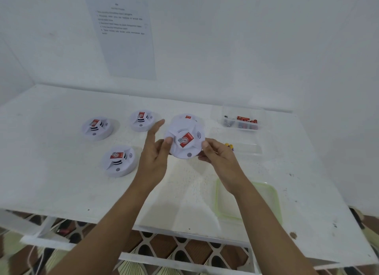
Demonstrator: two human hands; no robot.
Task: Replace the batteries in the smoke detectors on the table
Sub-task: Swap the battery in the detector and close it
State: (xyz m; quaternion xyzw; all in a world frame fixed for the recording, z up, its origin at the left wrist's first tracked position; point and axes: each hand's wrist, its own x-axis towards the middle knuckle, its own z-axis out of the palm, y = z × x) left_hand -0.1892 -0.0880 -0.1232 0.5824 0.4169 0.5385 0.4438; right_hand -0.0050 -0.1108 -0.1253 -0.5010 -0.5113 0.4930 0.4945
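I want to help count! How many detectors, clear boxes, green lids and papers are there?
Detectors: 5
Clear boxes: 2
Green lid: 1
Paper: 1
Total: 9

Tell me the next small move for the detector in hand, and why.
Probably flip the smoke detector over: both the left hand and right hand hold it face up, red sticker on top, so no battery cover shows yet.
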